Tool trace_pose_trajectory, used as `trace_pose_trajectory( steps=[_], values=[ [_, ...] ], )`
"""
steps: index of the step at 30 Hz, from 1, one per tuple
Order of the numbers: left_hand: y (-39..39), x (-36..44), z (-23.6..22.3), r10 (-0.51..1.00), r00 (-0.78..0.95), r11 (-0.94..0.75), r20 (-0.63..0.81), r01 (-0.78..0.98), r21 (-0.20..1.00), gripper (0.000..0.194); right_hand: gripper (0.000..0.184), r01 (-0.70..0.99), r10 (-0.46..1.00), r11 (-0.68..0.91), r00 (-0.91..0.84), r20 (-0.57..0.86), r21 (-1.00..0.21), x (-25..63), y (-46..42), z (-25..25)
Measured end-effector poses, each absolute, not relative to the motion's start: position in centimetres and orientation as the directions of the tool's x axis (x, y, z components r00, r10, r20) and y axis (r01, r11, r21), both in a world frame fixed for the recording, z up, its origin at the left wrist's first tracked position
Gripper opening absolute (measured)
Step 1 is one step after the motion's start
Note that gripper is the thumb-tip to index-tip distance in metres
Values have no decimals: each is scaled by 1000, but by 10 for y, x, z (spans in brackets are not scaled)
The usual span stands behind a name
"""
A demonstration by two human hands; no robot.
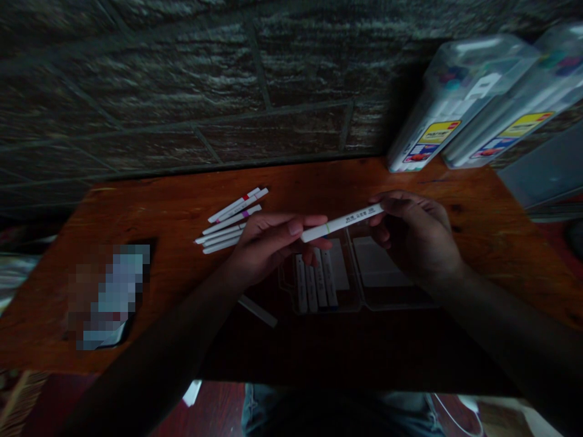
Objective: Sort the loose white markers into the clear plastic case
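A white marker (341, 222) with dark print and a thin green ring is held level between my two hands, above the table. My left hand (277, 238) pinches its left end between thumb and fingers. At the other end, my right hand (412, 227) grips the tip with closed fingers. Below them lies an opened clear plastic case (362, 300), with several white markers (314, 285) side by side in its left half. Left of my left hand, several loose white markers (232, 218) with coloured bands lie in a pile. One more marker (259, 311) lies partly behind my left forearm.
Two tall clear cases of markers, a nearer one (426, 136) and a farther one (505, 136), lean against the dark brick wall (182, 91) at the back right. A blurred-out phone (113, 297) lies at the left of the wooden table (136, 212).
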State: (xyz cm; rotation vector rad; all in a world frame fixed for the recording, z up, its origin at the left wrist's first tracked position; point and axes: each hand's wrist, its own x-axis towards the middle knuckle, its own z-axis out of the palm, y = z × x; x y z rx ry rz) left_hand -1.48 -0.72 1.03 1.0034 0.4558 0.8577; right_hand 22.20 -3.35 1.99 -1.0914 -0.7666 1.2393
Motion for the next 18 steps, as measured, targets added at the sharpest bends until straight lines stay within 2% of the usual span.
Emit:
trace_pose_trajectory(
  steps=[10,18],
  values=[
    [-8,-17,9,804,593,222,34,-354,908,30,8,-360,978,-14,190,-87,-933,222,-32,19],
    [-8,-20,4,769,628,121,119,-326,938,34,7,-374,982,-8,174,-78,-927,223,-31,16]
  ],
)
